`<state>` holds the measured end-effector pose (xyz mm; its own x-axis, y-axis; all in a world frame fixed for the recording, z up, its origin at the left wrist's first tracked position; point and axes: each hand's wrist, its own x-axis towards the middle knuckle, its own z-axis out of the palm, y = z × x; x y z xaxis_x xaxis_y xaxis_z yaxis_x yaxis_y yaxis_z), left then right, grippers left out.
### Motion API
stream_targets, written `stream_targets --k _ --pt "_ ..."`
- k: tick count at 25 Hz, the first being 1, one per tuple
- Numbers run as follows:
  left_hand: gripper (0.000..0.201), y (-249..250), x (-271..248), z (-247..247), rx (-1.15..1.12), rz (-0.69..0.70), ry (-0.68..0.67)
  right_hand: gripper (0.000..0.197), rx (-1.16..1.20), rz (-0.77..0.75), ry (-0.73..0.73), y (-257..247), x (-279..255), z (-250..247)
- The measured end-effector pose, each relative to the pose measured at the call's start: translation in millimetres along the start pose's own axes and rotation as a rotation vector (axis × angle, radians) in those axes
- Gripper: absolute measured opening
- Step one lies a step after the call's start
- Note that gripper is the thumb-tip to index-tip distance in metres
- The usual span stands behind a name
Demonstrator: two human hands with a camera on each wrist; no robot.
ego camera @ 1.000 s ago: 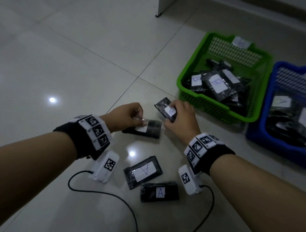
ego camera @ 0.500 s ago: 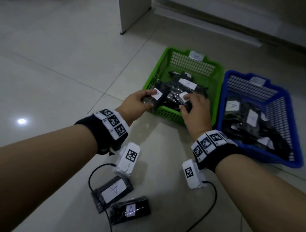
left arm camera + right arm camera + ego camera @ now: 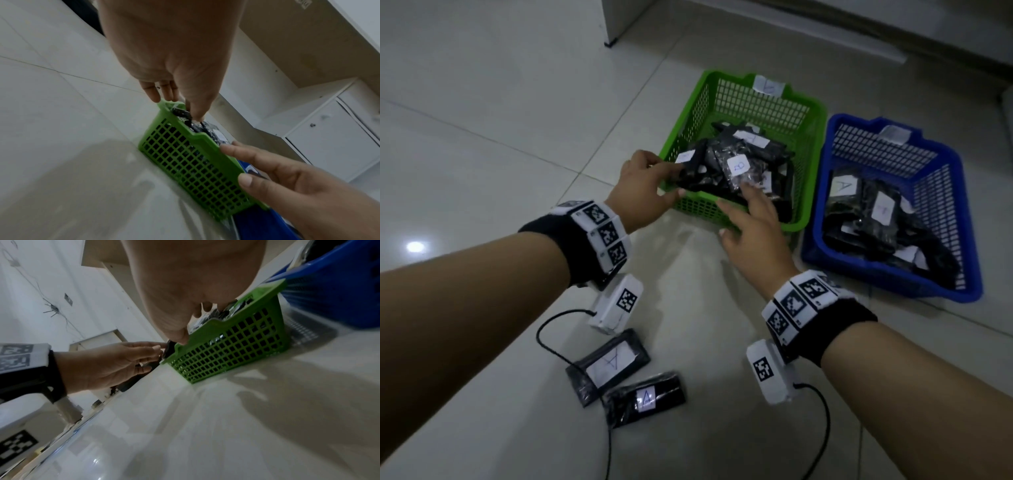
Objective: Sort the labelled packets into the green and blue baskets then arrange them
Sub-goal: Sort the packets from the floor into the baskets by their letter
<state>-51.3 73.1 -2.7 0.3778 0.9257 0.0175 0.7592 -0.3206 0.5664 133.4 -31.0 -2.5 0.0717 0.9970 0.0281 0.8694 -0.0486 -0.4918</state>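
The green basket (image 3: 804,113) holds several black packets, one with a B label (image 3: 738,167). Right of it, the blue basket (image 3: 959,192) holds packets labelled A. My left hand (image 3: 667,178) is at the green basket's near left corner (image 3: 164,129). Its thumb and fingers pinch a black packet (image 3: 690,168) lying over the rim. My right hand (image 3: 739,205) hovers over the near rim (image 3: 216,324), fingers spread and holding nothing, its index fingertip at the B packet. Two A packets (image 3: 613,363) (image 3: 647,399) lie on the floor near my left forearm.
The baskets stand side by side on pale floor tiles. A white furniture leg (image 3: 616,20) stands behind them to the left, and a wall skirting runs along the back. Black cables (image 3: 558,318) trail on the floor by my wrists. White cupboards (image 3: 329,138) are beyond the baskets.
Both hands rose from the floor and carried a packet each to the green basket. The right hand has let its B packet go into the basket and opened. The left still holds its packet.
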Motion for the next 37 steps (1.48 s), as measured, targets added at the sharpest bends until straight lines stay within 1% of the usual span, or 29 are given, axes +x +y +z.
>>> stream_targets --k 1,3,6,8,9,11,12,14,16,19,21,23,25,28,31,34,37 --pt "0.043 -4 -19 -3 -0.036 0.008 -0.01 0.045 0.022 -0.019 -0.006 -4 -11 4" --pt "0.036 -11 -63 -7 -0.068 -0.031 -0.09 0.043 0.06 -0.05 -0.052 -13 -35 15" --pt "0.03 -25 -134 -10 -0.038 -0.127 -0.267 0.038 0.123 -0.084 -0.233 -29 -76 34" --pt "0.036 -36 -171 -9 0.006 -0.199 -0.401 0.037 0.145 -0.104 -0.407 -38 -101 45" --pt "0.044 -42 -187 -8 0.025 -0.232 -0.453 0.042 0.14 -0.117 -0.507 -42 -112 50" --pt "0.059 -52 -209 -4 0.052 -0.267 -0.504 0.057 0.082 -0.154 -0.688 -45 -126 57" --pt "0.064 -54 -216 -1 0.061 -0.279 -0.512 0.062 0.03 -0.187 -0.736 -45 -130 61" --pt "0.065 -57 -221 4 0.071 -0.301 -0.514 0.06 -0.055 -0.254 -0.758 -44 -131 66" --pt "0.061 -57 -216 7 0.088 -0.33 -0.536 0.053 -0.064 -0.276 -0.77 -43 -127 68" --pt "0.042 -53 -196 5 0.082 -0.373 -0.599 0.045 -0.005 -0.227 -0.786 -42 -112 60" --pt "0.032 -47 -179 0 -0.041 -0.456 -0.583 0.041 0.062 -0.168 -0.763 -39 -98 48" --pt "0.026 -36 -159 -8 -0.248 -0.549 -0.515 0.04 0.111 -0.117 -0.729 -34 -82 29" --pt "0.024 -13 -132 -20 -0.418 -0.581 -0.45 0.039 0.152 -0.084 -0.662 -25 -63 3" --pt "0.025 32 -81 -37 -0.474 -0.527 -0.358 0.038 0.189 -0.062 -0.534 -7 -34 -48" --pt "0.023 86 -30 -44 -0.537 -0.445 -0.276 0.043 0.189 -0.056 -0.423 16 -7 -109" --pt "0.021 147 13 -34 -0.528 -0.374 -0.237 0.047 0.141 -0.053 -0.381 52 13 -169" --pt "0.024 212 42 -20 -0.53 -0.339 -0.24 0.049 0.089 0.005 -0.346 96 21 -218"
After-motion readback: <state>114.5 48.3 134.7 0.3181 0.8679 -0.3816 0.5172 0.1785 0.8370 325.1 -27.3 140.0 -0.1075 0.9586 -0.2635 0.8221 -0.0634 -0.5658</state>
